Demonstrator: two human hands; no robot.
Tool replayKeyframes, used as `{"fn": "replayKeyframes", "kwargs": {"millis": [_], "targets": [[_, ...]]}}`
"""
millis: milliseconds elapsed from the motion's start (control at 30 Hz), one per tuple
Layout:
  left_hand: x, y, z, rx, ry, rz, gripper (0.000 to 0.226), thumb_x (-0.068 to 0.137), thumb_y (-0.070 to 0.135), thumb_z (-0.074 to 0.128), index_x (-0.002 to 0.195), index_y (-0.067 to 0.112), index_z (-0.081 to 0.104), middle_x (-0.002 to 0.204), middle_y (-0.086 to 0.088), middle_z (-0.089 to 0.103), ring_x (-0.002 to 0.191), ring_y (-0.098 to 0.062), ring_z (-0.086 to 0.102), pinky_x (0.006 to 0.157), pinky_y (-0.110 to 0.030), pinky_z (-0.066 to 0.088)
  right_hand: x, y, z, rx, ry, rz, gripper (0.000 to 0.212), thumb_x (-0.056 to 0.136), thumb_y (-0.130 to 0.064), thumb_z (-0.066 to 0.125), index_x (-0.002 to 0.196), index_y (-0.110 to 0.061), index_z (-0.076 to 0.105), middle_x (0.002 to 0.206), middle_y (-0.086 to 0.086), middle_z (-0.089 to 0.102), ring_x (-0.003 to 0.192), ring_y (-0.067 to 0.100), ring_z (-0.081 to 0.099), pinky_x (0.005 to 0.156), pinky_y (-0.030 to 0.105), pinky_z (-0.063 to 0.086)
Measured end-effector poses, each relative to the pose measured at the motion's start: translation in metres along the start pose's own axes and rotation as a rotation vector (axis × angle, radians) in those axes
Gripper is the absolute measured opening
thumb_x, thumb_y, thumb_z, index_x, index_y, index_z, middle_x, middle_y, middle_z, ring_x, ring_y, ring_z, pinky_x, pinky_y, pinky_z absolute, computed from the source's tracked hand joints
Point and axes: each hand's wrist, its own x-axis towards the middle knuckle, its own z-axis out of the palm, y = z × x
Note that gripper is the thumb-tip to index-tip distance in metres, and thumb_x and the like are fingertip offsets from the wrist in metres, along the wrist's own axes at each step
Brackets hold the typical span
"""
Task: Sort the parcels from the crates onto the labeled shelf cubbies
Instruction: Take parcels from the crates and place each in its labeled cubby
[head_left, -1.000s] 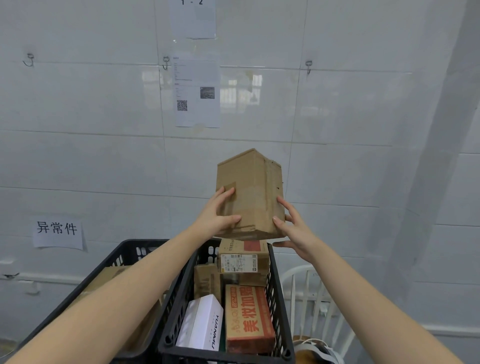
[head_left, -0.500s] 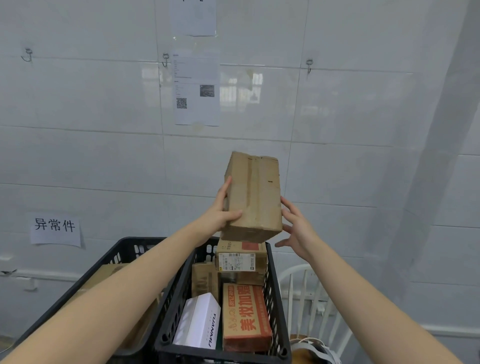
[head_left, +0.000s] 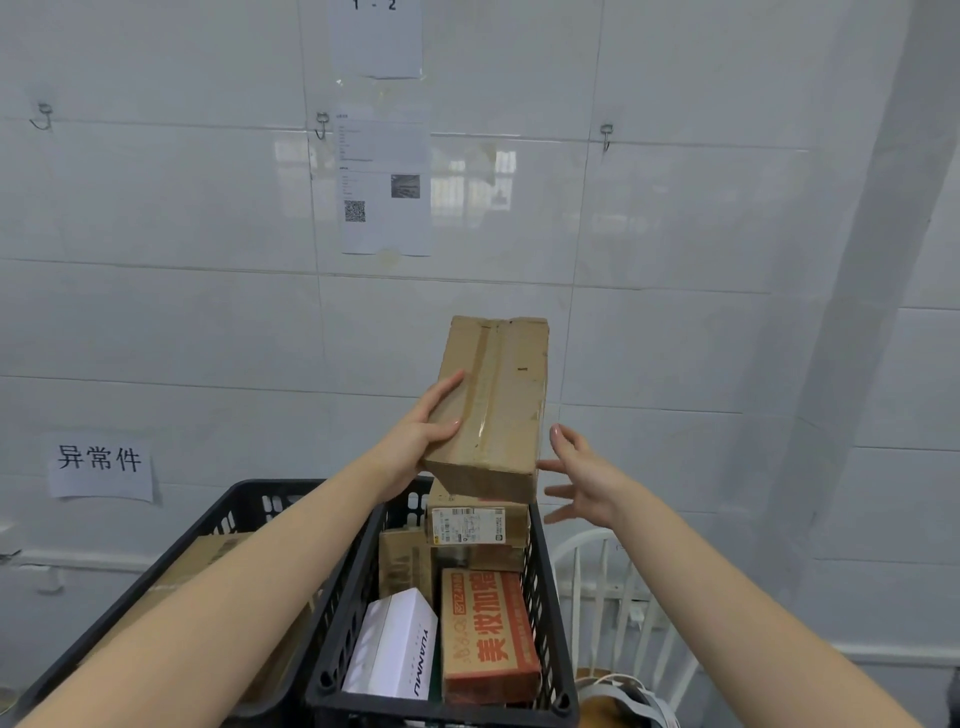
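A plain brown taped cardboard parcel (head_left: 498, 400) is held up in front of the tiled wall, its long side tilted away from me. My left hand (head_left: 421, 436) grips its left face, thumb on top. My right hand (head_left: 582, 483) hovers just right of its lower corner, fingers spread, not touching. Below stands a black crate (head_left: 545, 623) holding a red-printed carton (head_left: 488, 639), a white box (head_left: 395, 644), a labelled brown parcel (head_left: 475, 525) and a small brown box (head_left: 405, 564). No shelf cubbies are in view.
A second black crate (head_left: 228, 509) to the left holds a flat brown parcel (head_left: 208, 561). A white slatted chair (head_left: 618, 597) stands right of the crates. Paper sheets (head_left: 384, 187) and a Chinese-lettered sign (head_left: 98, 462) hang on the wall, with metal hooks (head_left: 605, 132).
The parcel has been turned so its taped face points toward me. My right hand has come off its side and opened; my left hand keeps hold.
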Motion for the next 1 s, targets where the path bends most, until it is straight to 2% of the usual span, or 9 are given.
{"fn": "replayKeyframes", "kwargs": {"millis": [133,233,300,367,567,700,767,867,1000], "targets": [[-0.004,-0.002,-0.001,-0.03,-0.043,-0.025,0.053,0.104,0.015,0.041,0.141,0.054,0.04,0.141,0.018,0.042,0.118,-0.026,0.053,0.085,-0.04,0.05,-0.002,0.006,0.002,0.086,0.028,0.032,0.069,0.093,-0.051,0.054,0.148,-0.047,0.012,0.151,0.011,0.034,0.117,0.043,0.054,0.066,0.053,0.059],[-0.003,-0.002,-0.004,0.273,-0.024,0.026,0.045,0.106,0.021,0.041,0.138,0.054,0.042,0.153,0.018,0.02,0.142,-0.015,0.027,0.113,-0.039,0.034,-0.003,0.007,0.002,0.067,0.111,-0.061,0.072,0.094,-0.047,0.056,0.147,-0.049,0.008,0.133,0.004,0.048,0.111,0.033,0.058,0.078,0.057,0.057],[0.001,0.001,-0.006,0.451,0.057,0.042,0.042,0.105,0.026,0.045,0.137,0.052,0.043,0.16,0.009,0.01,0.147,-0.018,0.014,0.117,-0.039,0.023,-0.003,0.007,0.001,0.043,0.122,-0.131,0.07,0.094,-0.044,0.057,0.146,-0.05,0.009,0.117,-0.003,0.057,0.102,0.025,0.063,0.074,0.053,0.059],[0.003,0.005,-0.001,0.468,0.059,0.037,0.046,0.101,0.036,0.05,0.144,0.045,0.037,0.161,0.001,0.015,0.148,-0.024,0.018,0.114,-0.037,0.025,-0.004,0.007,0.002,0.045,0.112,-0.186,0.067,0.095,-0.038,0.058,0.145,-0.048,0.014,0.113,-0.003,0.062,0.097,0.02,0.065,0.064,0.045,0.059],[0.003,0.01,0.022,0.348,-0.047,-0.09,0.103,0.082,0.06,0.064,0.158,0.024,0.004,0.162,-0.003,0.021,0.141,-0.024,0.037,0.112,-0.032,0.036,-0.004,0.009,0.003,0.06,0.126,-0.307,0.067,0.095,-0.028,0.062,0.146,-0.043,0.022,0.129,0.003,0.054,0.102,0.018,0.062,0.059,0.035,0.059],[0.002,0.005,0.024,0.441,-0.006,-0.071,0.085,0.095,0.034,0.062,0.159,0.017,0.008,0.162,-0.003,0.023,0.144,-0.021,0.032,0.106,-0.028,0.032,-0.004,0.009,-0.012,0.045,0.179,-0.328,0.065,0.095,-0.025,0.063,0.143,-0.047,0.026,0.122,0.005,0.056,0.106,0.023,0.06,0.075,0.05,0.058],[0.002,0.002,0.025,0.379,-0.026,-0.091,0.081,0.097,0.03,0.059,0.159,0.022,0.008,0.16,-0.001,0.029,0.133,-0.016,0.042,0.096,-0.025,0.042,-0.004,0.01,-0.022,0.024,0.176,-0.326,0.071,0.093,-0.023,0.066,0.145,-0.046,0.024,0.123,0.006,0.055,0.111,0.027,0.058,0.087,0.058,0.053],[0.002,0.001,0.027,0.265,-0.073,-0.103,0.082,0.097,0.031,0.06,0.158,0.035,0.004,0.158,0.004,0.03,0.112,-0.008,0.049,0.074,-0.017,0.048,-0.009,0.012,-0.029,-0.003,0.159,-0.355,0.078,0.09,-0.015,0.068,0.146,-0.044,0.023,0.127,0.004,0.05,0.112,0.022,0.057,0.083,0.047,0.056],[0.006,-0.008,0.027,0.174,-0.137,-0.017,0.092,0.096,0.018,0.062,0.153,0.049,-0.003,0.162,0.017,0.011,0.133,-0.012,0.038,0.079,-0.025,0.047,-0.01,0.018,-0.033,-0.027,0.144,-0.42,0.076,0.088,-0.008,0.069,0.139,-0.049,0.031,0.129,-0.003,0.048,0.116,0.017,0.055,0.074,0.034,0.058]]}}
